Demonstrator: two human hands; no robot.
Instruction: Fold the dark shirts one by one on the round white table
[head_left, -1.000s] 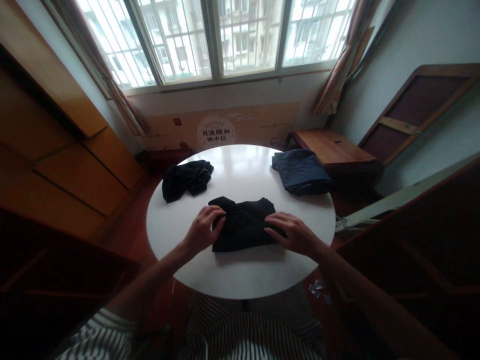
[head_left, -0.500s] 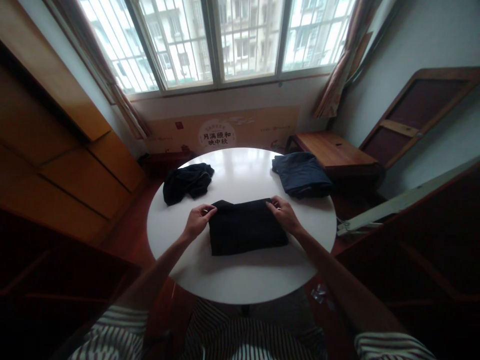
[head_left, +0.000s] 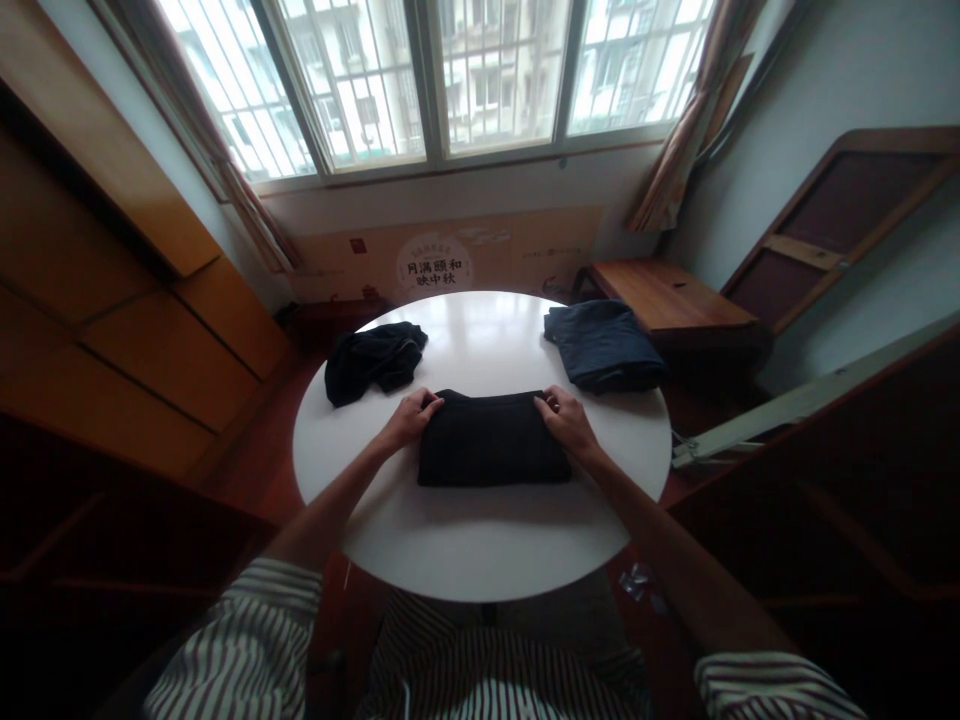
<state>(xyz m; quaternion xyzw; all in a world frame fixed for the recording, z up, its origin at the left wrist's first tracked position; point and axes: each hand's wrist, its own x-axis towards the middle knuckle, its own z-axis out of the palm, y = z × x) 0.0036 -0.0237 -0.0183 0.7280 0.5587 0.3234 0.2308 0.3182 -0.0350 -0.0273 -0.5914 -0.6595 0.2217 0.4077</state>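
Observation:
A black folded garment (head_left: 491,442) lies near the middle of the round white table (head_left: 480,550); its exact kind I cannot make out. My left hand (head_left: 415,413) pinches its far left corner between thumb and fingers. At the far right corner, my right hand (head_left: 564,415) grips the cloth in the same way. The garment forms a neat rectangle, its far edge stretched between both hands. Beyond my left hand sits a crumpled black garment (head_left: 373,362). A folded dark blue garment (head_left: 604,347) rests past my right hand, near the table's right edge.
A low wooden table (head_left: 675,295) stands behind the white table on the right. Orange-brown cabinets (head_left: 172,345) line the left side. The barred window (head_left: 495,75) is at the back. Something small and shiny (head_left: 636,580) lies on the floor at the right.
My left hand has moved slightly right and away from me along the garment's far edge. The garment's near edge has shifted away from me and now lies straighter. My right hand has barely moved.

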